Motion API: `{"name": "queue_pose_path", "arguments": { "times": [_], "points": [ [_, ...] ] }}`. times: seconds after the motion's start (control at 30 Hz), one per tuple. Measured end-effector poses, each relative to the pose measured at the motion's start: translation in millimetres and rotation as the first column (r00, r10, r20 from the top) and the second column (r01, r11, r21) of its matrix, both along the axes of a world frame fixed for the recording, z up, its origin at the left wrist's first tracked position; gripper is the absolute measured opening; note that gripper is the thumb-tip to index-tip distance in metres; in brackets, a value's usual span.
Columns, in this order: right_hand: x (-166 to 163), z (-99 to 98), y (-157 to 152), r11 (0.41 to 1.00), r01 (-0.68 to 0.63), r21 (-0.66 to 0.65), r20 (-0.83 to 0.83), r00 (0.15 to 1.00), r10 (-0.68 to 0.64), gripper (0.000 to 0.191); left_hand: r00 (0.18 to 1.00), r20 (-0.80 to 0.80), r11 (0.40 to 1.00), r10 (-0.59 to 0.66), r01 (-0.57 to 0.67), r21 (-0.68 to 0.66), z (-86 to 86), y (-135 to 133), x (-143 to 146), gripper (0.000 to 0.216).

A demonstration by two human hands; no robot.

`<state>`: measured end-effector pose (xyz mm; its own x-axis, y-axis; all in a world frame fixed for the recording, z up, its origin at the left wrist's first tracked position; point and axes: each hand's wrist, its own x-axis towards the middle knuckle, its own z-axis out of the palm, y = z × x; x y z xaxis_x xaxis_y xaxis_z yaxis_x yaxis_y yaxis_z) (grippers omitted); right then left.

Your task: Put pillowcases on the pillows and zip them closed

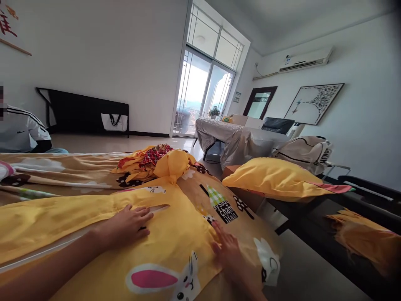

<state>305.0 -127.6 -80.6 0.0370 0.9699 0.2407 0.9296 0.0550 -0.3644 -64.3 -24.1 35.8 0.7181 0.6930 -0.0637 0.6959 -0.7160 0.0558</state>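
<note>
A yellow fabric cover (175,234) with a rabbit print lies spread in front of me, over a tan patterned bed sheet (250,234). My left hand (130,225) rests palm down on it, fingers spread, beside a long slit-like opening in the cloth. At the cover's right edge, my right hand (227,246) lies with its fingers stretched out, touching the fabric. Nothing shows in either grasp. Toward the far side, part of the yellow cloth is bunched up next to a crumpled red plaid and yellow cloth (150,159).
A stuffed yellow pillow (275,177) sits to the right on a dark bench (307,213), with more yellow cloth (366,238) nearby. A person in a white top (19,129) is at the far left. Behind stand a covered table (232,131) and a pale bag (303,150).
</note>
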Motion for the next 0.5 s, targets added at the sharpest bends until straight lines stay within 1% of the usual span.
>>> {"name": "queue_pose_path", "arguments": {
  "times": [0.03,0.1,0.13,0.2,0.23,0.3,0.37,0.43,0.5],
  "points": [
    [-3.7,2.2,4.4,0.996,-0.081,-0.048,0.009,0.997,0.081,0.052,1.0,0.004,1.0,-0.006,0.006,0.015,-2.2,-2.1,-3.3,0.045],
    [-5.3,9.5,13.8,0.961,-0.227,-0.158,-0.022,0.974,0.226,0.048,1.0,0.016,0.999,-0.02,0.019,0.043,-5.9,-4.7,-9.7,0.046],
    [-3.7,15.1,19.8,0.946,-0.263,-0.192,-0.046,0.965,0.259,0.045,0.999,0.027,0.998,-0.028,0.027,0.056,-6.5,-5.0,-11.8,0.047],
    [-0.2,29.1,36.8,0.936,-0.282,-0.21,-0.09,0.959,0.269,0.039,0.998,0.048,0.997,-0.035,0.031,0.069,-4.5,-3.7,-11.9,0.047],
    [-0.5,36.8,48.5,0.941,-0.281,-0.189,-0.11,0.958,0.264,0.037,0.998,0.058,0.997,-0.027,0.023,0.072,-2.2,-2.1,-9.4,0.047],
    [-9.4,51.4,79.1,0.956,-0.277,-0.096,-0.152,0.953,0.261,0.039,0.996,0.088,0.996,0.014,-0.022,0.088,2.9,2.5,-0.7,0.048],
    [-29.5,64.2,118.8,0.958,-0.286,0.012,-0.167,0.944,0.284,0.049,0.99,0.128,0.992,0.065,-0.078,0.104,4.2,7.1,9.7,0.051],
    [-56.3,76.5,165.5,0.963,-0.264,0.06,-0.115,0.956,0.27,0.063,0.985,0.144,0.993,0.094,-0.104,0.061,-1.6,9.5,17.4,0.054],
    [-83.6,89.4,216.2,0.985,-0.171,0.038,-0.033,0.984,0.172,0.073,0.988,0.115,0.994,0.106,-0.104,-0.023,-13.9,8.7,20.6,0.058]
  ]
}}
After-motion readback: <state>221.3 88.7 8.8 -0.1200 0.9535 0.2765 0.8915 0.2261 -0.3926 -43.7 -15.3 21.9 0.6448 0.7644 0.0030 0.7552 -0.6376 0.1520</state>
